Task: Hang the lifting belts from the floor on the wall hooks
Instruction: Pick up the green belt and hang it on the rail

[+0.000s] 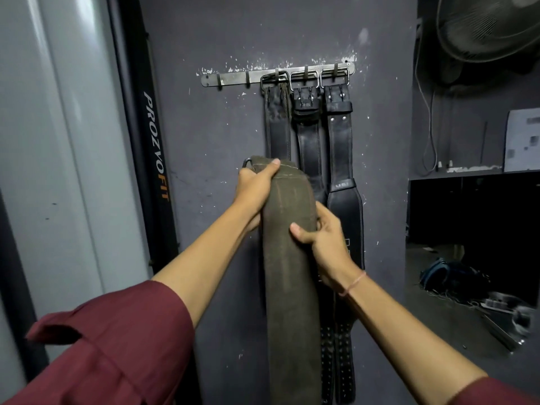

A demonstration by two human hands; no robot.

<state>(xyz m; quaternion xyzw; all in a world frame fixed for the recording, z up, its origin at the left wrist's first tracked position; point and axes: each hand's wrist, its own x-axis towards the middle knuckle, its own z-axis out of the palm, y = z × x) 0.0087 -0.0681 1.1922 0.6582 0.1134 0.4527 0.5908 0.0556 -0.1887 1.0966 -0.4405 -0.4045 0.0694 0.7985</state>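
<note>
I hold a wide olive-brown lifting belt [287, 273] upright in front of the dark wall. My left hand [257, 185] grips its top end, where a metal buckle [247, 163] sticks out to the left. My right hand [323, 241] clasps the belt's right edge lower down. A metal hook rail [233, 78] is screwed to the wall above. Three black belts [340, 147] hang by their buckles from its right-hand hooks. Two hooks at the rail's left end [219, 81] are bare. The held belt's top is well below the rail.
A black upright marked PROZVOFIT [156, 147] stands left of the wall panel, beside a pale pillar. A fan [491, 27] hangs at the top right above a ledge [473, 171]. Bags and metal parts [467, 287] lie on the floor at right.
</note>
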